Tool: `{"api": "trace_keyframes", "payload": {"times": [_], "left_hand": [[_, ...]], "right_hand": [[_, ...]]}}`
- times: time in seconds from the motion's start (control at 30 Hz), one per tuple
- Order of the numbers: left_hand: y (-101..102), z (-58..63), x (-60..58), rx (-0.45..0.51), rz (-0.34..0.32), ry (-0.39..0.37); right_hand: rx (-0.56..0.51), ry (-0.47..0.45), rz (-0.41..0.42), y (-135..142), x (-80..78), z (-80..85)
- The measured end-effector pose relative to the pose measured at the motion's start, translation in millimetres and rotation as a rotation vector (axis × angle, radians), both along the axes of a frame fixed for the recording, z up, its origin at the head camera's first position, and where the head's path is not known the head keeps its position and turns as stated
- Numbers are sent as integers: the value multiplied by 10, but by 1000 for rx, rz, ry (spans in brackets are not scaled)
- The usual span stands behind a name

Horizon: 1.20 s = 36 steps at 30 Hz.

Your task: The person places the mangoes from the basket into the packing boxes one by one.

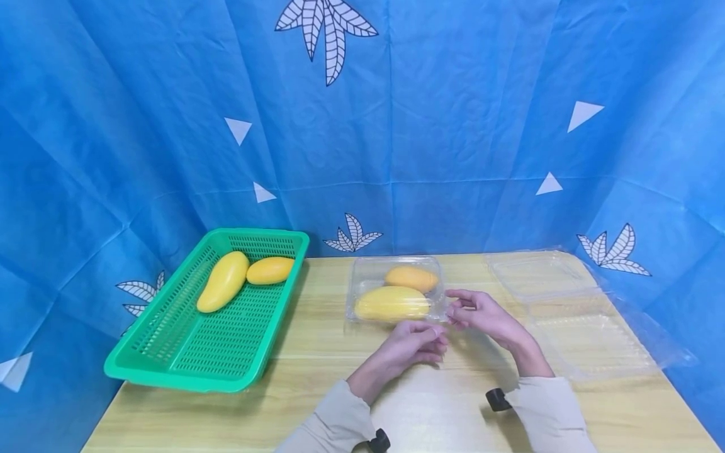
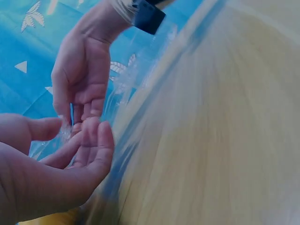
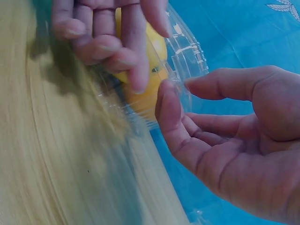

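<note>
A clear plastic clamshell box (image 1: 362,267) stands on the table with two mangoes inside. The paler yellow mango (image 1: 391,304) lies in front, the orange-yellow mango (image 1: 411,278) behind it. My right hand (image 1: 481,314) is at the box's right front corner. In the right wrist view, its thumb and forefinger (image 3: 169,105) pinch the box's clear edge. My left hand (image 1: 404,349) hovers by the front edge, fingers loosely bent with nothing between them. Both hands are close together in the left wrist view, where the box is mostly hidden.
On the left, a green plastic basket (image 1: 260,365) contains a long yellow mango (image 1: 223,283) and a smaller mango (image 1: 270,270). An unfolded clear plastic box (image 1: 589,340) lies at the table's right side. Blue patterned cloth (image 1: 453,126) hangs behind the wooden table (image 1: 317,352).
</note>
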<state>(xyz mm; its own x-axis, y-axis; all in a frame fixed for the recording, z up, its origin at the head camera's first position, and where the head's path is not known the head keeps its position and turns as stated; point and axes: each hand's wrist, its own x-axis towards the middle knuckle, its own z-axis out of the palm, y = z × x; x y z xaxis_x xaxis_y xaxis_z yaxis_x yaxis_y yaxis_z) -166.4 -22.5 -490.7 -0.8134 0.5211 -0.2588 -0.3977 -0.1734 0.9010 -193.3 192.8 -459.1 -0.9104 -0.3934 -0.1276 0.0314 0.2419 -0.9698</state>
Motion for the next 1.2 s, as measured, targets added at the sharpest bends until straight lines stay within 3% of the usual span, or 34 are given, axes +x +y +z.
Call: {"api": "trace_keyframes", "payload": {"times": [0.4,0.83,1.03,1.2], "left_hand": [[18,0,-65,164,238,-252],[124,-30,-123,119,432,-259],[171,-19,-107,106,464,-264],[218,0,-130,145,464,-346]], "right_hand": [[6,51,-93,-96,-33,-20],[-28,31,-191,-181,-54,-87],[-59,-49,-232,-182,-63,-108],[-101,-81,-248,-177,-90,-126]]}}
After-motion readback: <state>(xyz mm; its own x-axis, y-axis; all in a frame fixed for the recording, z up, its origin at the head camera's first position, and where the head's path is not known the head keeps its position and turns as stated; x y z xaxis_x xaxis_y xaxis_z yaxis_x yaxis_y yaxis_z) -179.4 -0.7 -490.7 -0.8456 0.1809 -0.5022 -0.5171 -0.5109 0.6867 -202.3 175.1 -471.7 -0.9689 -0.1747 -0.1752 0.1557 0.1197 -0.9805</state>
